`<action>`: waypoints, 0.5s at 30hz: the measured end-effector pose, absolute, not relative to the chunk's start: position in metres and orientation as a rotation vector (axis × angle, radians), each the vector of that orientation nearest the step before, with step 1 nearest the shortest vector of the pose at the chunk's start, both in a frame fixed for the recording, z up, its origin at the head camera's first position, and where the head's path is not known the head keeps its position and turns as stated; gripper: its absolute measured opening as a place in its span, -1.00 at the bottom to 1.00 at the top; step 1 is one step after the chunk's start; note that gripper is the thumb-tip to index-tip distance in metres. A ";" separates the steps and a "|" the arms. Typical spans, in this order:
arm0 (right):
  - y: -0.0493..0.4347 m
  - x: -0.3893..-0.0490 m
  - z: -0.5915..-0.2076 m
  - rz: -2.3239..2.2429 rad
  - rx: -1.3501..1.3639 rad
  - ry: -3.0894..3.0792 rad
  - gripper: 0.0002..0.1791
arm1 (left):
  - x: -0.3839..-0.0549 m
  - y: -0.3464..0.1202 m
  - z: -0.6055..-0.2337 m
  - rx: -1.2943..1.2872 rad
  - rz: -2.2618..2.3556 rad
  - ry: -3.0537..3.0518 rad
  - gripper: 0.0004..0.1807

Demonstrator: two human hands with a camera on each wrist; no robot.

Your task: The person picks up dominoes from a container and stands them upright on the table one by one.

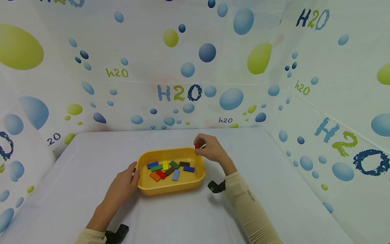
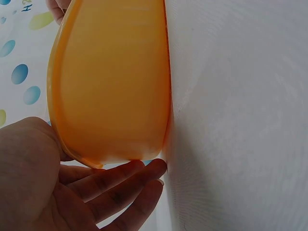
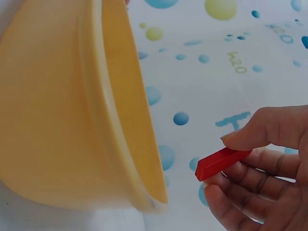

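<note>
A yellow plastic tray stands on the white table, with several small coloured rectangular blocks lying inside. At its left end is my left hand; in the left wrist view its fairly straight fingers touch the outer end wall, the thumb by the rim. Over the tray's far right corner, my right hand pinches a red block between thumb and fingers. Among the blocks inside are an orange block, another red block, a light blue block and a yellow block.
White cloth covers the table. Behind it and at both sides hang white sheets printed with blue and green drops and H2O lettering. A black wrist mount juts from the right sleeve, near the tray's right end.
</note>
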State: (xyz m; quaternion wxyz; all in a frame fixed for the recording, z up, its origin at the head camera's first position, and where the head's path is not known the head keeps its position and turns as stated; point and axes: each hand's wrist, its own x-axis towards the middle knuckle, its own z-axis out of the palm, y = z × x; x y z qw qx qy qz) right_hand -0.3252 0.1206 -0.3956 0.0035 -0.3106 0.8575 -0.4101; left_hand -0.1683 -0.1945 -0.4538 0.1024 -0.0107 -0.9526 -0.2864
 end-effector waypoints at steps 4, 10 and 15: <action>0.123 -0.326 -0.395 -1.290 -0.954 2.713 -0.78 | -0.168 -0.195 -0.453 -0.030 -0.849 -2.812 -0.46; 0.128 -0.331 -0.395 -1.330 -0.960 2.706 -0.79 | -0.169 -0.194 -0.453 -0.015 -0.853 -2.829 -0.45; 0.135 -0.333 -0.392 -1.350 -0.973 2.712 -0.81 | -0.169 -0.194 -0.452 -0.013 -0.849 -2.826 -0.45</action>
